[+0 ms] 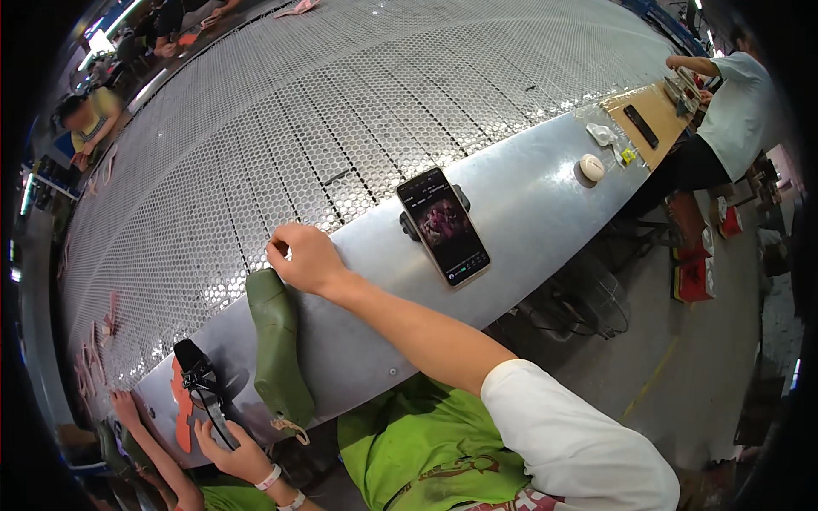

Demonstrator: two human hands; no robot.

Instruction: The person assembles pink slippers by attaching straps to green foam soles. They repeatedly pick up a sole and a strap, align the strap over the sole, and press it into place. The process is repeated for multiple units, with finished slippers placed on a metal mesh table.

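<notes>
Fingers (285, 254) of the right hand (305, 258) are curled in, tips bunched together and pressing down at the top end of a green shoe last (279, 345), right where the metal ledge (528, 204) meets the perforated conveyor belt (341, 111). Whether anything small is pinched between those fingertips, I cannot tell. The forearm comes in from the lower right, out of a white sleeve (571, 434). The last lies flat on the ledge, running lengthwise toward the person, its near end hanging over the edge above a green apron (426, 443). No left hand in view for this person. Just right of the hand, a smartphone (443, 226) leans screen-up on a dark stand. Down at lower left, a co-worker's hand (230, 447) grips a black tool (204, 387) beside an orange piece (181, 404). Further along the ledge sits a round white object (591, 167).
</notes>
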